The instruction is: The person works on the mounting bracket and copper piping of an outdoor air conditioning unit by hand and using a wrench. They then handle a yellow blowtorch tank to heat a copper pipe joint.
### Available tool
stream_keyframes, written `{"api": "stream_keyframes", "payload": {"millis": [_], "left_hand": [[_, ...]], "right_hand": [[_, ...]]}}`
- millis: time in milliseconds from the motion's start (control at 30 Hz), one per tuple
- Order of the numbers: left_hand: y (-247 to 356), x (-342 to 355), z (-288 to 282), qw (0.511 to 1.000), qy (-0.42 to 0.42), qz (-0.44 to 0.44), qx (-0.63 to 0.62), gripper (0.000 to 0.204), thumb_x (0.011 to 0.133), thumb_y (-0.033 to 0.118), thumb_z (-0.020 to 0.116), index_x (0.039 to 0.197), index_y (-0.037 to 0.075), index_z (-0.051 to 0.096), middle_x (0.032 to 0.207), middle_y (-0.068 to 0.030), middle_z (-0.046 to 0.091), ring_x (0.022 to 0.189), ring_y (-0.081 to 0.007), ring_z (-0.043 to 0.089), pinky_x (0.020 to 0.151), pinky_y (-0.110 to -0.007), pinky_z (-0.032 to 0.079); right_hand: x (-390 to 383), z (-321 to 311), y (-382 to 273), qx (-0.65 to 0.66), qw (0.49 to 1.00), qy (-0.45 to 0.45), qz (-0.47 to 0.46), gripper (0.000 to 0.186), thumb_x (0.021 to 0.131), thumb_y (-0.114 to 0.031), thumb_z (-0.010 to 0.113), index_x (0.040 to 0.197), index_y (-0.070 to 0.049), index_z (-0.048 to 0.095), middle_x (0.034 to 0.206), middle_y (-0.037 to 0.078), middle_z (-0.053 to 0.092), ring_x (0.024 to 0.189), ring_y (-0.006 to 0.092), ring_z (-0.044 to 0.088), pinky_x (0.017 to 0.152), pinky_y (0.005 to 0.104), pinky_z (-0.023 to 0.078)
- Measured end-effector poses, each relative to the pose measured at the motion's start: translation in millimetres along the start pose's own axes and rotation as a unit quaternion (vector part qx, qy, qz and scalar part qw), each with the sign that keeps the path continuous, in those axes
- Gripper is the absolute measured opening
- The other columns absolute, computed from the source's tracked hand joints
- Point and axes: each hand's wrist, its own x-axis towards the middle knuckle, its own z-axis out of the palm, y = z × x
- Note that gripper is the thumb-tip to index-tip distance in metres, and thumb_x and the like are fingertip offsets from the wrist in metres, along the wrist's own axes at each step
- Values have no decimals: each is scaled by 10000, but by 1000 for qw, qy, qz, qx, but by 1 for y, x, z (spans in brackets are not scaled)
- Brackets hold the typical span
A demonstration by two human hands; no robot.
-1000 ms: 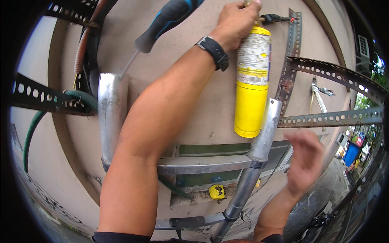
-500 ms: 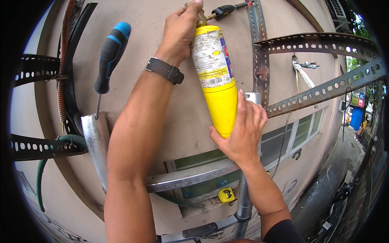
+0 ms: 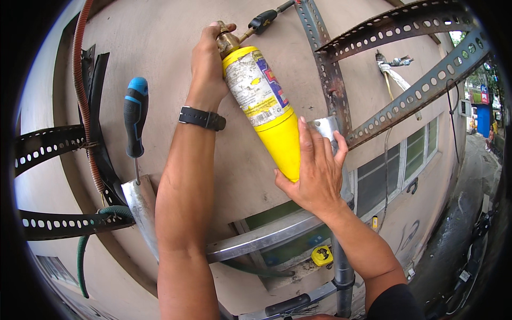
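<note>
A yellow gas torch cylinder (image 3: 266,109) with a worn white label hangs tilted before the wall, its top leaning left. My left hand (image 3: 207,66) is closed round the neck by the brass valve (image 3: 228,42); most of its fingers are hidden behind. From the valve, a torch stem with a black grip (image 3: 263,21) runs up to the right, toward the perforated steel upright. My right hand (image 3: 320,178) holds the rounded bottom end, thumb below and fingers along its right side. A dark strap watch (image 3: 201,118) is on my left wrist.
A blue-and-black screwdriver (image 3: 136,117) stands in the open end of a metal ladder rail (image 3: 140,210) at left. Rusty slotted brackets (image 3: 397,33) jut out at right. A yellow tape measure (image 3: 321,256) sits below, past the ladder rung (image 3: 266,234). Taped cables (image 3: 392,74) stick out of the wall.
The cylinder leans further left at its top, and my left hand has moved with it. My right hand stays at the bottom end. The whole view has shifted, with the wall and brackets turned slightly.
</note>
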Motion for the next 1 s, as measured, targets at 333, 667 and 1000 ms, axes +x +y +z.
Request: {"api": "stream_keyframes", "payload": {"millis": [333,667,1000], "left_hand": [[1,-4,5,1000,26,0,-13,418,997,375,653,1112,-23,596,910,-136,649,767,-212,724,682,-340,657],[4,-5,6,999,5,-19,-35,465,1013,400,574,1136,-46,623,877,-113,647,778,-198,684,738,-337,617],[0,-2,-1,1000,0,-5,-26,444,1040,395,547,1108,-37,618,893,-128,657,805,-222,709,741,-356,633]], "right_hand": [[-1,0,2,6,1000,9,-3,1109,738,-350,820,1609,-25,215,1333,197,533,1246,312,543,1167,621,173],[-1,-1,3,-12,1000,20,-4,1104,767,-390,816,1618,-43,203,1282,147,540,1133,268,563,1164,623,179],[-3,2,3,-8,1000,7,3,1089,751,-360,814,1613,-32,234,1330,164,544,1190,277,556,1187,627,157]]}}
